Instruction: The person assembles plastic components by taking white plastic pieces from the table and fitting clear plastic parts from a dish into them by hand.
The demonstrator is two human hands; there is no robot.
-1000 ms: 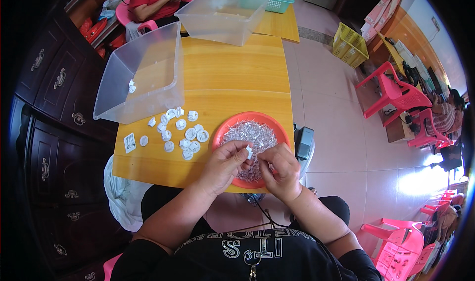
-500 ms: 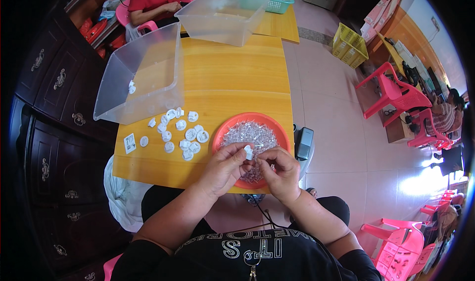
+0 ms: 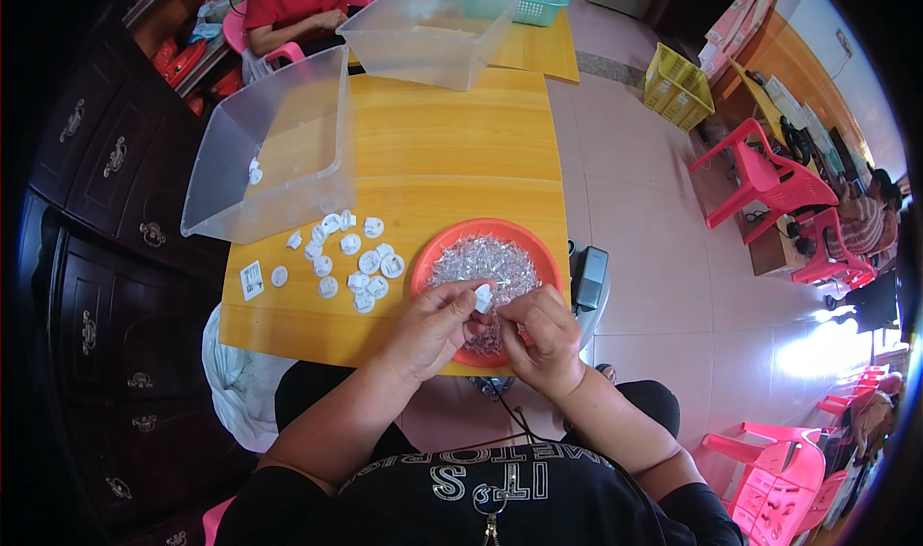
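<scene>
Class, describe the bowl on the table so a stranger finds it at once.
Start at the nearest wooden table. The bowl sits at its near right corner. Unlike the small white pieces to its left, it is wide, red and full of clear bits.

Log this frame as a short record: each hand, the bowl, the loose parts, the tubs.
Left hand: thumb and fingers pinch a small white piece
Right hand: fingertips close together beside it; anything held is unclear
Bowl: red bowl, filled with thin clear pieces
Loose parts: white, mostly round parts on the table, left of the bowl
Nearer tub: see-through, white bits inside
Farther tub: see-through, beyond it
</scene>
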